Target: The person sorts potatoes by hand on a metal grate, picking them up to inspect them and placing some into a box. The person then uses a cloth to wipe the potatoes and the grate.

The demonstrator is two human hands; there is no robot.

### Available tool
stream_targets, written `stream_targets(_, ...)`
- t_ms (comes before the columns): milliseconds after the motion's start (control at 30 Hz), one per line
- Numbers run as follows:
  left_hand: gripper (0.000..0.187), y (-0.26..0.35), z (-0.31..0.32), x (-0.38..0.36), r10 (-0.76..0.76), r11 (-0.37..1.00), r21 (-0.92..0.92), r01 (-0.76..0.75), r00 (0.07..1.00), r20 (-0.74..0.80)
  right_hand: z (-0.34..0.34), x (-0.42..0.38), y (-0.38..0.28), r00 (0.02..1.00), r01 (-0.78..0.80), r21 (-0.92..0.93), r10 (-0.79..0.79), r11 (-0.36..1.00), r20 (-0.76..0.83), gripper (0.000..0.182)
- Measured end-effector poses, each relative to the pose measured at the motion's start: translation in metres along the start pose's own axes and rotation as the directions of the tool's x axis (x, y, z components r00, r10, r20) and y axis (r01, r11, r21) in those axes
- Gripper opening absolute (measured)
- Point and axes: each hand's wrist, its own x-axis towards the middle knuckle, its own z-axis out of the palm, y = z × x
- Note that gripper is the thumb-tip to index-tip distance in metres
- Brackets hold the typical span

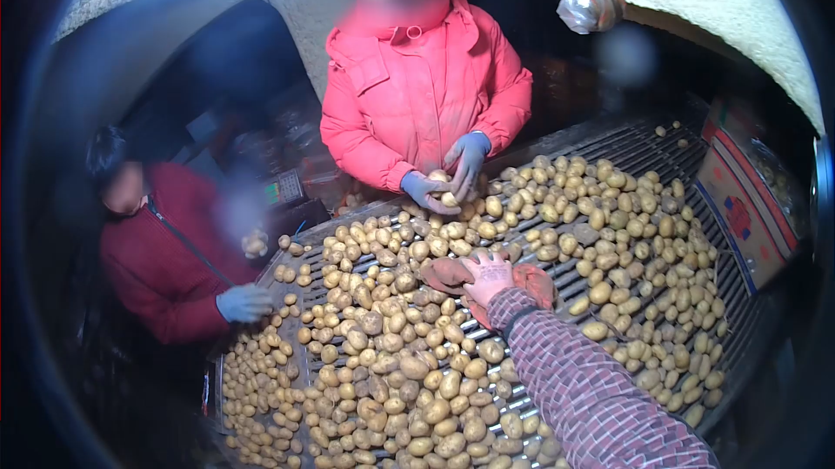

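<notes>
My right hand (pixel 489 278), in a patterned sleeve, reaches from the lower right to the middle of the slatted metal surface (pixel 570 285). Its fingers are closed on a reddish-brown cloth (pixel 532 286), which spreads out on both sides of the hand. Potatoes (pixel 435 365) of mixed sizes lie all around the cloth, thickest to the left and below it. My left hand does not appear in the frame.
Across the surface, a person in a pink jacket (pixel 422 95) holds potatoes in gloved hands. At the left, a person in dark red (pixel 174 252) stretches a gloved hand over the potatoes. A cardboard box (pixel 746 208) stands at the right; a plastic-wrapped object (pixel 591 0) hangs above.
</notes>
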Motion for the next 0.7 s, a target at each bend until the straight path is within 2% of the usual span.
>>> stream_targets(100, 0.047, 0.005, 0.000, -0.002, -0.030, 0.999, 0.043, 0.031, 0.999, -0.014, 0.000, -0.017, 0.000, 0.996, 0.053, -0.011, -0.052, 0.999, 0.073, 0.059)
stream_targets(200, 0.047, 0.013, -0.014, 0.005, -0.046, 0.993, 0.106, 0.044, 0.999, 0.020, -0.013, -0.064, 0.000, 0.976, 0.121, 0.061, -0.130, 0.991, 0.176, 0.056)
stream_targets(233, 0.047, 0.014, -0.011, 0.006, -0.045, 0.992, 0.121, 0.041, 0.999, 0.025, -0.018, -0.091, -0.007, 0.970, 0.144, -0.018, -0.138, 0.989, 0.198, 0.053)
stream_targets(300, 0.044, 0.014, -0.007, 0.004, -0.088, 0.988, 0.130, 0.085, 0.996, 0.023, -0.041, -0.149, -0.012, 0.972, 0.222, -0.096, -0.213, 0.970, 0.103, 0.051)
stream_targets(367, 0.043, 0.011, -0.003, 0.001, -0.070, 0.988, 0.137, 0.068, 0.998, 0.005, -0.044, -0.196, -0.002, 0.962, 0.271, -0.055, -0.269, 0.961, 0.053, 0.050)
stream_targets(400, 0.044, 0.004, 0.005, 0.002, -0.033, 0.991, 0.130, 0.038, 0.998, -0.045, -0.051, -0.216, 0.005, 0.963, 0.254, -0.004, -0.253, 0.967, 0.091, 0.053)
stream_targets(467, 0.047, -0.006, 0.022, -0.004, 0.035, 0.993, 0.117, -0.020, 0.991, -0.132, -0.063, -0.247, 0.028, 0.974, 0.117, -0.018, -0.111, 0.993, 0.199, 0.058)
stream_targets(500, 0.046, 0.017, -0.008, 0.000, -0.055, 0.998, -0.025, 0.052, 0.986, -0.156, -0.070, -0.262, 0.034, 0.965, 0.046, -0.028, -0.038, 0.999, 0.260, 0.060)
stream_targets(567, 0.044, 0.017, -0.005, 0.000, -0.070, 0.997, -0.021, 0.068, 0.988, -0.135, -0.090, -0.280, 0.042, 0.953, -0.091, 0.052, 0.072, 0.994, 0.295, 0.061)
stream_targets(600, 0.043, 0.018, -0.007, 0.001, -0.088, 0.995, -0.046, 0.083, 0.990, -0.113, -0.084, -0.285, 0.049, 0.970, -0.117, 0.072, 0.098, 0.991, 0.224, 0.060)
stream_targets(633, 0.042, 0.021, -0.010, 0.001, -0.112, 0.992, -0.071, 0.106, 0.990, -0.088, -0.065, -0.282, 0.063, 0.982, -0.165, 0.263, 0.135, 0.950, 0.129, 0.056)
stream_targets(667, 0.042, 0.025, -0.016, 0.003, -0.110, 0.992, -0.068, 0.106, 0.992, -0.068, -0.064, -0.268, 0.064, 0.947, -0.314, 0.404, 0.251, 0.859, 0.200, 0.054)
stream_targets(700, 0.042, 0.024, -0.020, 0.004, -0.104, 0.993, -0.061, 0.100, 0.993, -0.059, -0.083, -0.254, 0.036, 0.947, -0.312, 0.359, 0.317, 0.880, 0.046, 0.052)
